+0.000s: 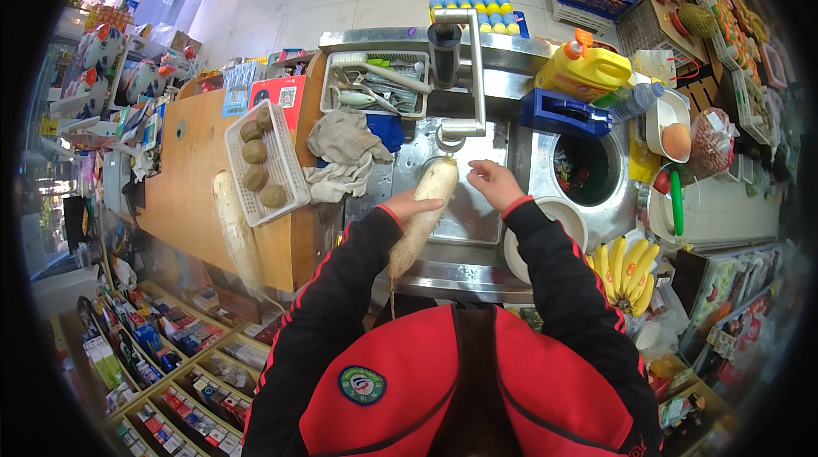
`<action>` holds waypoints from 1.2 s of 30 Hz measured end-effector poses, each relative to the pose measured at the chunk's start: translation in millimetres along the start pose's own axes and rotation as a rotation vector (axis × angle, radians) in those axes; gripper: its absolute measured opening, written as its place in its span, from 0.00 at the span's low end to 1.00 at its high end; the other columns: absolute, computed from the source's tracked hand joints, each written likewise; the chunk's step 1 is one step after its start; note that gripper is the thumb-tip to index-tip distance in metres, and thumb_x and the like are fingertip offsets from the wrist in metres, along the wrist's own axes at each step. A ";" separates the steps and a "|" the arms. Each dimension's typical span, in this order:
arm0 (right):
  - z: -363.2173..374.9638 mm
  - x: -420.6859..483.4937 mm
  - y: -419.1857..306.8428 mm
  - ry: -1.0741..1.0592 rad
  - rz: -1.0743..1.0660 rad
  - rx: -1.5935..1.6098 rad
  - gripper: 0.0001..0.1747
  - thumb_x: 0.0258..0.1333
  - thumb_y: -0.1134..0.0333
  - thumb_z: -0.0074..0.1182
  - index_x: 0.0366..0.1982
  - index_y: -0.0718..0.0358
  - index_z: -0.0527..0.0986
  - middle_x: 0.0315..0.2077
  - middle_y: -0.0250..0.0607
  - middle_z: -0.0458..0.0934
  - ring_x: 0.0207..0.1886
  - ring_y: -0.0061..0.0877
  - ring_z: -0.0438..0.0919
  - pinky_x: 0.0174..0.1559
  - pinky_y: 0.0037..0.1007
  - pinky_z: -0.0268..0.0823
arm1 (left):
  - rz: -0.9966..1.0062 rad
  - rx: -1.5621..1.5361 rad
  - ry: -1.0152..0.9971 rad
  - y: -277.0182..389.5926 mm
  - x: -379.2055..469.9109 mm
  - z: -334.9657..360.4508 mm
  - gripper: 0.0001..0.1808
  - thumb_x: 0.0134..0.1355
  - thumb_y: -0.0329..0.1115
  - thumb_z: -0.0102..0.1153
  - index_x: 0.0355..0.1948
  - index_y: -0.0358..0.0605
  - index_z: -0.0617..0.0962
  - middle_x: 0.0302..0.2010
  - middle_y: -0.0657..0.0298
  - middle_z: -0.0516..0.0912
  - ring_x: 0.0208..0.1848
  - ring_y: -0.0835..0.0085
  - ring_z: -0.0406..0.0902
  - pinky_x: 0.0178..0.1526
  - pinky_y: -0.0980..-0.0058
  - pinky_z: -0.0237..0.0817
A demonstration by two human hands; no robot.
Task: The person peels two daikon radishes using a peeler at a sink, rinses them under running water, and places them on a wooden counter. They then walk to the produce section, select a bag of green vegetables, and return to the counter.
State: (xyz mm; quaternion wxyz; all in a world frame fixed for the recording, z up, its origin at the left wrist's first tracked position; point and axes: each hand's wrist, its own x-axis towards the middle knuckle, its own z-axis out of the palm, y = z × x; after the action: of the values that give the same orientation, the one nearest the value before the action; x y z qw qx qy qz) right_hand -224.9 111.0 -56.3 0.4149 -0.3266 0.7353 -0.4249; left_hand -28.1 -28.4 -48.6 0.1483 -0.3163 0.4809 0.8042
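Note:
A large white radish [423,214] is held by my left hand [412,204] over the steel sink [473,227], its thick end near the faucet [476,74] and its thin root pointing back at my body. To the right of the radish's top, my right hand [495,182] hovers with bent fingers, apart from the radish and holding nothing visible. Another white radish [236,233] lies on the wooden counter [192,157] at the left, beside a white plastic basket [297,182] of kiwifruit [254,151].
Grey rags [348,150] and a white tray [327,83] of utensils border the sink. To the right are a white bowl [578,217], a blue tape dispenser [562,115], a yellow jug [585,70], a round drain opening [585,198] and bananas [629,268].

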 end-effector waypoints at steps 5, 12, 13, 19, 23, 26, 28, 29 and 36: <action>28.1 27.9 -27.6 -0.150 0.445 0.614 0.17 0.57 0.57 0.54 0.43 0.60 0.75 0.33 0.32 0.78 0.37 0.21 0.74 0.43 0.27 0.66 | 0.067 0.168 0.005 0.3 4.7 -5.4 0.35 0.51 0.50 0.65 0.54 0.36 0.71 0.40 0.59 0.80 0.40 0.71 0.76 0.44 0.72 0.67; 39.6 38.2 -27.4 -0.020 0.502 0.666 0.10 0.55 0.67 0.57 0.38 0.63 0.76 0.32 0.37 0.80 0.35 0.25 0.79 0.38 0.31 0.71 | 0.104 0.763 0.480 1.7 -15.6 6.3 0.35 0.40 0.51 0.70 0.44 0.38 0.72 0.39 0.45 0.80 0.43 0.51 0.78 0.45 0.64 0.68; 42.3 40.3 -22.7 0.001 0.493 0.667 0.07 0.54 0.67 0.57 0.34 0.62 0.76 0.31 0.37 0.80 0.33 0.24 0.78 0.37 0.30 0.71 | 0.099 0.784 0.500 8.0 -21.2 10.6 0.35 0.40 0.50 0.70 0.44 0.38 0.72 0.39 0.45 0.80 0.43 0.50 0.78 0.44 0.63 0.68; 38.8 56.8 -7.0 0.053 0.502 0.712 0.04 0.56 0.72 0.52 0.34 0.62 0.75 0.34 0.39 0.80 0.36 0.25 0.78 0.38 0.29 0.73 | 0.097 0.973 0.739 17.6 -31.0 20.9 0.32 0.38 0.47 0.71 0.40 0.39 0.71 0.35 0.47 0.80 0.37 0.50 0.79 0.40 0.59 0.70; 23.7 51.8 -32.1 -0.162 0.445 0.751 0.08 0.58 0.71 0.51 0.41 0.61 0.73 0.40 0.38 0.79 0.45 0.26 0.76 0.42 0.30 0.72 | 0.131 1.052 0.815 18.5 -28.0 16.6 0.30 0.38 0.44 0.70 0.40 0.41 0.71 0.34 0.48 0.79 0.35 0.50 0.78 0.39 0.58 0.70; 27.8 45.6 -57.7 -0.121 0.439 0.608 0.06 0.59 0.73 0.49 0.38 0.61 0.75 0.38 0.34 0.78 0.43 0.24 0.76 0.40 0.29 0.72 | 0.128 1.087 0.823 28.1 -27.0 19.8 0.29 0.39 0.40 0.69 0.42 0.42 0.71 0.35 0.49 0.78 0.37 0.51 0.77 0.39 0.59 0.71; 30.7 48.2 -49.5 -0.091 0.443 0.615 0.06 0.59 0.71 0.50 0.39 0.60 0.75 0.37 0.32 0.78 0.43 0.24 0.76 0.40 0.28 0.72 | 0.103 1.114 0.805 34.8 -26.1 22.9 0.29 0.40 0.39 0.69 0.43 0.42 0.70 0.36 0.49 0.77 0.39 0.52 0.77 0.39 0.59 0.71; 30.5 52.2 -36.1 -0.090 0.462 0.616 0.07 0.58 0.70 0.53 0.39 0.59 0.75 0.38 0.32 0.77 0.43 0.24 0.76 0.41 0.30 0.72 | 0.089 1.129 0.794 37.1 -25.3 24.1 0.29 0.40 0.39 0.69 0.43 0.42 0.70 0.36 0.50 0.77 0.40 0.52 0.77 0.40 0.59 0.71; 37.5 49.1 -33.8 -0.119 0.485 0.650 0.15 0.54 0.61 0.61 0.41 0.58 0.75 0.40 0.33 0.77 0.41 0.24 0.76 0.42 0.34 0.72 | 0.105 1.245 0.828 41.3 -23.4 27.8 0.26 0.41 0.38 0.69 0.41 0.43 0.71 0.35 0.51 0.76 0.38 0.52 0.77 0.37 0.59 0.71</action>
State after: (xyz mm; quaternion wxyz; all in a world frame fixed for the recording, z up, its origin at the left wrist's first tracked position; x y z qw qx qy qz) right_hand -209.0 42.5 -53.4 0.6265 -0.0198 0.5931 -0.5052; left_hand -43.0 -23.1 4.0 0.0682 -0.4275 0.8779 0.2046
